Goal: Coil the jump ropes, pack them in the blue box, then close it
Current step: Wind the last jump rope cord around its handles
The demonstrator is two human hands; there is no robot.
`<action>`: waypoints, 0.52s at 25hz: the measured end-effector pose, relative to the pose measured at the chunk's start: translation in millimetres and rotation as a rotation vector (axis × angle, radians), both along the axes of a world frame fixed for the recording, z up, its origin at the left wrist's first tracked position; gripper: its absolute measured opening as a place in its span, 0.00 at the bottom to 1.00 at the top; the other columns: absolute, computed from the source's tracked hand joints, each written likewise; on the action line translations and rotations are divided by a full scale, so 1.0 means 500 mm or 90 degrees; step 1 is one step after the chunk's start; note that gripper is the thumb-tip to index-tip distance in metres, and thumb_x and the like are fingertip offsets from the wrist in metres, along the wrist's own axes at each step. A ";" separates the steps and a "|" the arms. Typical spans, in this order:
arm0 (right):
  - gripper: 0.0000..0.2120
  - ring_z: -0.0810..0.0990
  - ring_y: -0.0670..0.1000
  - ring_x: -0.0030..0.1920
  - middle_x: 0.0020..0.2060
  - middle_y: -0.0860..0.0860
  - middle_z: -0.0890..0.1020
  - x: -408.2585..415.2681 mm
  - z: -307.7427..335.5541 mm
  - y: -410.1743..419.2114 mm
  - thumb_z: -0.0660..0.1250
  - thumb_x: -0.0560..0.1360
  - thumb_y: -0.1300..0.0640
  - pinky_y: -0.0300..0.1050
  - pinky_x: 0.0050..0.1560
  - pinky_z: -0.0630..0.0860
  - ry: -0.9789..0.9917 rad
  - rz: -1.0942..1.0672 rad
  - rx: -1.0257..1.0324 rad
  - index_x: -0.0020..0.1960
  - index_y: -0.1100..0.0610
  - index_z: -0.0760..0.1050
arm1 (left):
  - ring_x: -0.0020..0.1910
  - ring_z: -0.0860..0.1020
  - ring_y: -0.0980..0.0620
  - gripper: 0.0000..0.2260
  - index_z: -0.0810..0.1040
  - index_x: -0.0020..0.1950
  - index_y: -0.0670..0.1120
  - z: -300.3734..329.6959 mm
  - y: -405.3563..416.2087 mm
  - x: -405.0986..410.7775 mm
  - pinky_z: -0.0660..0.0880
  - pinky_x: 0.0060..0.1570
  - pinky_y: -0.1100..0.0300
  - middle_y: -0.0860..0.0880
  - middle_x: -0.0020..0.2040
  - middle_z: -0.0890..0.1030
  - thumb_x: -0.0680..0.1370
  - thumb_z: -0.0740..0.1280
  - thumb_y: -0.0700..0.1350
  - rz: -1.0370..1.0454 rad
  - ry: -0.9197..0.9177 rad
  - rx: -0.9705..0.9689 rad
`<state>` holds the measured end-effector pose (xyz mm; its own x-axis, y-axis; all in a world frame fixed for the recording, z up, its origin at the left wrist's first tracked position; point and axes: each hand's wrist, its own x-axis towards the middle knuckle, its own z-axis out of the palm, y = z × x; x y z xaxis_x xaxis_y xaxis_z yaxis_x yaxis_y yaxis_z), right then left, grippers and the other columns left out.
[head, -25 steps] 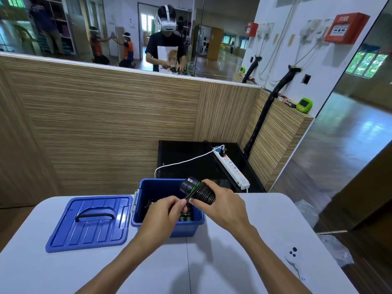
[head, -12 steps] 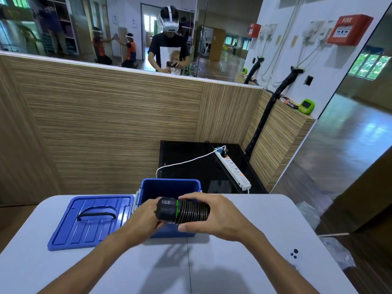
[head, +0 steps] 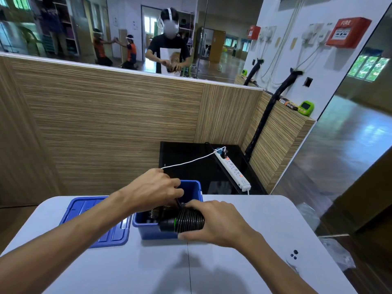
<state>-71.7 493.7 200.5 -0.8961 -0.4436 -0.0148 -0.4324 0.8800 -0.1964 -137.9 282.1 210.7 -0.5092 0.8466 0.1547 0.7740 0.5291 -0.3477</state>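
A coiled black jump rope point(head: 184, 221) with a green ring on its handle lies sideways over the front right of the open blue box point(head: 196, 190). My right hand point(head: 216, 221) grips the coil from the right. My left hand point(head: 156, 188) reaches over the box, and its curled fingers pinch a thin black strand of the rope just above the coil. More dark coiled ropes point(head: 151, 215) lie inside the box, partly hidden by my hands. The blue lid point(head: 84, 209) lies flat, handle up, left of the box under my left forearm.
The box sits on a white table point(head: 191, 262), which carries a small white controller point(head: 293, 256) near its right edge. Behind the table stand a wood-panelled partition point(head: 118, 128), a black cabinet point(head: 191, 153) and a white power strip point(head: 233, 169) with a white cable.
My left hand has risen from under the coil's handle to above the box and now pinches the rope strand. The coil stays in my right hand, now over the box's front right.
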 end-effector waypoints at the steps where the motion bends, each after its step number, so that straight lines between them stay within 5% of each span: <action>1: 0.32 0.79 0.51 0.54 0.55 0.45 0.82 -0.004 -0.003 -0.001 0.67 0.69 0.28 0.46 0.45 0.69 0.009 -0.024 0.004 0.68 0.41 0.69 | 0.23 0.74 0.51 0.12 0.74 0.37 0.51 0.002 0.007 0.005 0.60 0.22 0.60 0.53 0.31 0.74 0.67 0.77 0.52 0.032 0.011 0.016; 4: 0.32 0.80 0.51 0.54 0.55 0.45 0.82 -0.016 -0.011 -0.003 0.65 0.69 0.28 0.47 0.47 0.74 0.035 -0.069 -0.006 0.68 0.40 0.68 | 0.22 0.73 0.51 0.13 0.74 0.38 0.48 -0.022 0.026 0.028 0.56 0.21 0.59 0.52 0.32 0.73 0.66 0.79 0.48 0.095 0.002 0.125; 6: 0.32 0.80 0.50 0.54 0.55 0.45 0.82 -0.021 -0.017 0.001 0.66 0.69 0.29 0.47 0.49 0.76 0.055 -0.108 -0.033 0.69 0.39 0.67 | 0.36 0.76 0.51 0.08 0.75 0.48 0.46 -0.049 0.033 0.045 0.66 0.28 0.58 0.50 0.41 0.73 0.79 0.65 0.50 0.126 -0.061 0.252; 8: 0.32 0.81 0.49 0.53 0.54 0.45 0.82 -0.024 -0.022 0.006 0.66 0.69 0.29 0.46 0.49 0.77 0.069 -0.137 -0.054 0.69 0.38 0.67 | 0.47 0.72 0.53 0.12 0.73 0.59 0.44 -0.077 0.041 0.067 0.73 0.40 0.57 0.49 0.50 0.71 0.82 0.55 0.48 0.136 -0.133 0.355; 11: 0.34 0.81 0.49 0.52 0.54 0.45 0.82 -0.027 -0.024 0.006 0.65 0.68 0.27 0.45 0.48 0.77 0.089 -0.160 -0.080 0.70 0.38 0.66 | 0.48 0.73 0.55 0.10 0.78 0.59 0.47 -0.099 0.054 0.077 0.70 0.50 0.66 0.48 0.51 0.77 0.81 0.62 0.44 0.204 -0.234 0.659; 13: 0.34 0.81 0.49 0.52 0.54 0.45 0.82 -0.026 -0.027 0.002 0.65 0.69 0.27 0.45 0.48 0.77 0.093 -0.166 -0.094 0.70 0.38 0.65 | 0.49 0.73 0.56 0.11 0.81 0.60 0.47 -0.106 0.060 0.078 0.67 0.54 0.72 0.53 0.50 0.81 0.80 0.64 0.41 0.188 -0.191 0.707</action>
